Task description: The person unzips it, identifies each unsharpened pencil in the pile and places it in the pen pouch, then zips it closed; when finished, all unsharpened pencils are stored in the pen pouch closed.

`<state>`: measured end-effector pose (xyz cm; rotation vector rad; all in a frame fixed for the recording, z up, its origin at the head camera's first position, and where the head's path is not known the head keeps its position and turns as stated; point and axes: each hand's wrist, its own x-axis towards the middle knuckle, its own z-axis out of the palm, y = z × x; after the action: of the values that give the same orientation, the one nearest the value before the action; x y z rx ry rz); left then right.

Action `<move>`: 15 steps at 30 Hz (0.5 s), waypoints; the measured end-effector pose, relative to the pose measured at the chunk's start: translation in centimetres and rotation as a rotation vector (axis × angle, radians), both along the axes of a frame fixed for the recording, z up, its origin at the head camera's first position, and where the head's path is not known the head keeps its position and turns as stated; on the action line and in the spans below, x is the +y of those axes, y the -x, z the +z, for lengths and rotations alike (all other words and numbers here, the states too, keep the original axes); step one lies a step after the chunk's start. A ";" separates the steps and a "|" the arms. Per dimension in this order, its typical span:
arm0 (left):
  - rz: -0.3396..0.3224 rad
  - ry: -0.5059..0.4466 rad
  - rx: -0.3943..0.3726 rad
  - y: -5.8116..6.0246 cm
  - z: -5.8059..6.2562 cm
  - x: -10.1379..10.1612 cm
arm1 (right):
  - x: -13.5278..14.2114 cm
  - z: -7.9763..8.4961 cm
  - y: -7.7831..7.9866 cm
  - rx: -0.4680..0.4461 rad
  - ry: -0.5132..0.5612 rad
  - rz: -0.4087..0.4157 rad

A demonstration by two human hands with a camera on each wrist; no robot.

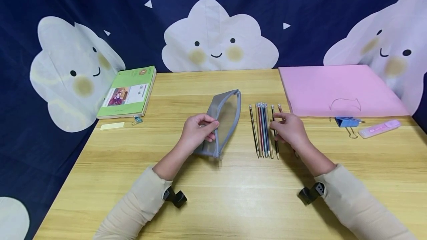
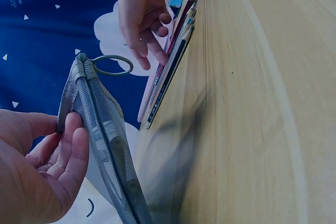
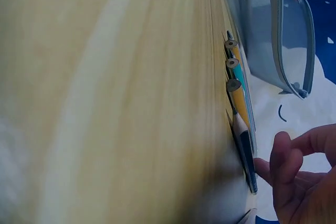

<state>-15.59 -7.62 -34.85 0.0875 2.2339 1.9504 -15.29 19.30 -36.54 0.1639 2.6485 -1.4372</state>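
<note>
A grey zippered mesh pencil pouch [image 1: 228, 121] stands tilted on the table, its mouth gaping toward the right. My left hand [image 1: 197, 132] pinches one edge of the pouch between thumb and fingers. To the right, several pencils [image 1: 262, 132] lie side by side, eraser ends away from me. My right hand [image 1: 291, 130] reaches over the right side of the row, fingertips at a dark pencil [image 1: 276, 149]. In the right wrist view its fingers [image 3: 286, 182] are loosely bent, one fingertip right beside that pencil. A reddish pencil [image 1: 280, 108] is partly hidden under this hand.
A green book [image 1: 133, 92] lies at the back left, near a pale sticky-note strip [image 1: 112, 126] and a small teal binder clip [image 1: 137, 120]. At the right are a pink folder [image 1: 340, 88], a blue binder clip [image 1: 347, 122] and a pink-purple flat stick-shaped item [image 1: 379, 129].
</note>
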 end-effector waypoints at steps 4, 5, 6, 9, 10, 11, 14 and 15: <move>-0.001 0.003 0.002 0.0 0.0 0.0 | 0.1 -0.2 0.3 0.009 -0.165 0.087; 0.000 0.004 0.001 0.0 0.0 0.0 | 0.1 -0.2 0.4 0.005 -0.201 0.104; 0.000 0.003 0.000 0.0 0.0 0.0 | 0.1 -0.3 0.5 0.000 -0.234 0.119; 0.005 0.002 -0.003 -0.1 0.0 -0.1 | 0.1 -0.4 0.7 -0.010 -0.318 0.155; 0.006 0.001 -0.004 -0.1 0.0 -0.1 | 0.1 -0.5 0.7 -0.011 -0.344 0.164; 0.006 0.000 -0.004 -0.1 0.0 -0.1 | 0.1 -0.5 0.7 -0.007 -0.372 0.170; 0.006 -0.001 -0.005 -0.1 -0.1 -0.1 | 0.1 -0.3 0.8 -0.006 -0.450 0.177; 0.006 -0.001 -0.005 -0.1 -0.1 -0.1 | 0.1 -0.3 0.8 -0.014 -0.472 0.177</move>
<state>-15.50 -7.69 -34.91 0.0761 2.2321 1.9524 -16.09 19.38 -36.81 -0.0184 2.8566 -0.7413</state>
